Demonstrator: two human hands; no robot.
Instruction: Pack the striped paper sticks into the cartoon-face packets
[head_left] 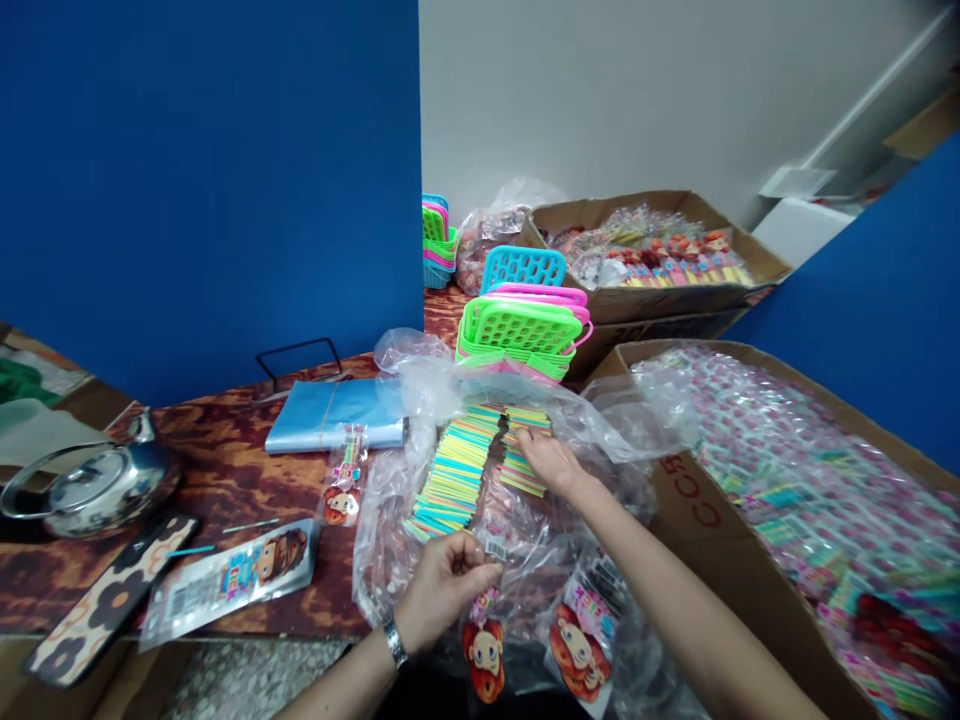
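My left hand (442,585) is closed in a pinch at the top of a small clear packet with a red-haired cartoon face (484,655). My right hand (551,462) reaches into an opened clear plastic bag (382,535), its fingers bent around thin coloured sticks (521,473) in the smaller right-hand stack. What its fingertips hold is partly hidden. Beside it in the bag lies a larger stack of yellow, green and blue sticks (454,480). Another cartoon packet (579,640) rests at the bag's near side, between my forearms.
Behind the bag stand stacked plastic baskets (521,325). Cardboard boxes filled with packets (795,500) stand on the right and at the back (660,250). Leftward are a blue pack of film (330,415), a metal kettle (112,485), a flower-patterned phone (112,600) and a printed pouch (232,580).
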